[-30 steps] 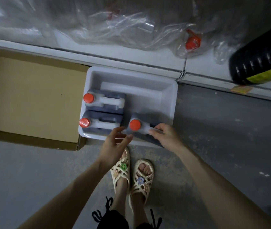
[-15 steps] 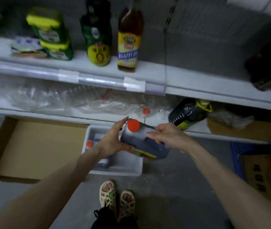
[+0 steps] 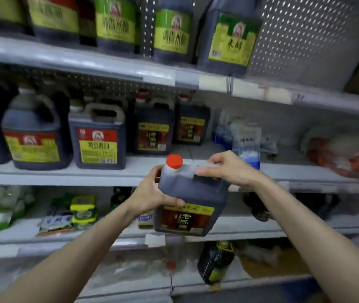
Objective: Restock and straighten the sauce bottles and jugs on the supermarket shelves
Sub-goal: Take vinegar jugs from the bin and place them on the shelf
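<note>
Red-capped dark plastic jug [image 3: 192, 191] of dark liquid, label apparently 老陈醋, left hand [image 3: 152, 194] clasping its side, right hand [image 3: 228, 169] gripping its handle, red-labelled 黄豆酱油 jug [image 3: 97, 141] shelved behind

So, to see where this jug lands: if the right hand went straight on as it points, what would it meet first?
Gripping the handle of the held jug, the right hand points up-left; likely first is the left brown-labelled shelf jug, though depth is unclear.
</note>
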`<control>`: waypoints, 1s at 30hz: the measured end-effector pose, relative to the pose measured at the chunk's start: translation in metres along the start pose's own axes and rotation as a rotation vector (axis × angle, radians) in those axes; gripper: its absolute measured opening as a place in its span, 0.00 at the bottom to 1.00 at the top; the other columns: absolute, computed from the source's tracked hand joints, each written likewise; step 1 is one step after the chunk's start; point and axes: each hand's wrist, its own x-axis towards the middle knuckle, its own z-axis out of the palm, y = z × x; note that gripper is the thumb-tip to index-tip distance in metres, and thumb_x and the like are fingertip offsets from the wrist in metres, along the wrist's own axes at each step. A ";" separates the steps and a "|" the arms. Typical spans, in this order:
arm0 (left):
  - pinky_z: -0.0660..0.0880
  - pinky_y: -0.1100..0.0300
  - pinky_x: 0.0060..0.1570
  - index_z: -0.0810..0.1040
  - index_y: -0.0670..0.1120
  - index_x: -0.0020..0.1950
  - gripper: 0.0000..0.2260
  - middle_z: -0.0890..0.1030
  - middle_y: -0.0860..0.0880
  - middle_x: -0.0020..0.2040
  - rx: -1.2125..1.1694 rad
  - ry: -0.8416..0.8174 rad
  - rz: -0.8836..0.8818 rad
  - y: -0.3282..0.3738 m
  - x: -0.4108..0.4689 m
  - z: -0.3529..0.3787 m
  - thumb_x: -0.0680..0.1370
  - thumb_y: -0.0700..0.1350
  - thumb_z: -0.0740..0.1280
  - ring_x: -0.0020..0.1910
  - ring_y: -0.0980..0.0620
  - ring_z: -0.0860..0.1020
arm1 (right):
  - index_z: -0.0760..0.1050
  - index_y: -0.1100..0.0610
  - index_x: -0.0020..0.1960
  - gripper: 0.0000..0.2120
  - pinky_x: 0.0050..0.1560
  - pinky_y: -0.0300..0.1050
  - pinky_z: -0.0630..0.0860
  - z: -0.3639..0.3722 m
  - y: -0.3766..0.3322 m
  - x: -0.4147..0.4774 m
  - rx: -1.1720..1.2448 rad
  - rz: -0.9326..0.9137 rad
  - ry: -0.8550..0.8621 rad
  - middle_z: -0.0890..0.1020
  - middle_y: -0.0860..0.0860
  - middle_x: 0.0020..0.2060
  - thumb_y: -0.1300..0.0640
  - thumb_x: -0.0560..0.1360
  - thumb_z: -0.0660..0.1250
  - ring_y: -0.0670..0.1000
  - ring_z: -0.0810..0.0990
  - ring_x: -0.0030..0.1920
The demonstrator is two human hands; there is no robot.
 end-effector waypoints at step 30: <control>0.77 0.50 0.58 0.66 0.50 0.70 0.46 0.77 0.51 0.60 0.146 0.184 0.147 0.051 0.182 0.021 0.57 0.45 0.84 0.58 0.52 0.77 | 0.78 0.51 0.46 0.12 0.45 0.44 0.75 -0.095 0.038 0.145 -0.027 -0.274 0.303 0.80 0.44 0.41 0.47 0.68 0.77 0.47 0.79 0.46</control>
